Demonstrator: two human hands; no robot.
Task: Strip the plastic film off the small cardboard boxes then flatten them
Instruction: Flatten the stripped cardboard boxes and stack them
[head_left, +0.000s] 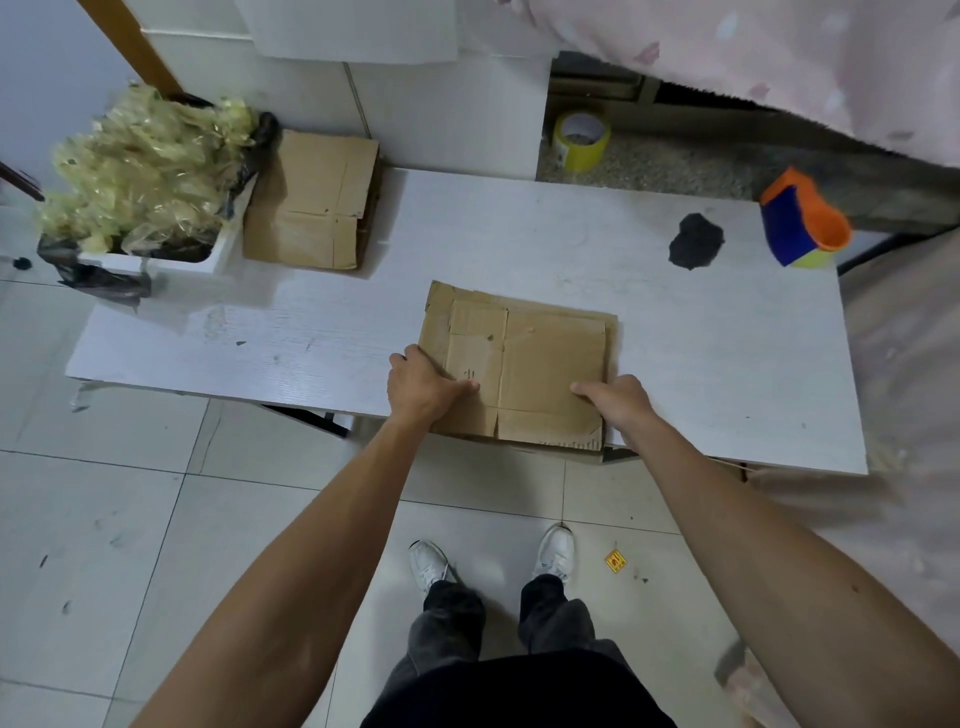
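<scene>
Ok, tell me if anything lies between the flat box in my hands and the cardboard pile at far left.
Nothing visible. The left hand and right hand grip the flat box; only table shows between it and the cardboard pile. The black smudge sits off to the right.

No words or numbers could be read. A small dark printed mark (470, 374) stood on the flattened brown cardboard box (550, 364) at the white tabletop's (701, 338) near edge, illegible. A yellow and red sticker (615, 561) on the tiled floor (156, 519) bore a symbol too tiny to tell.
</scene>
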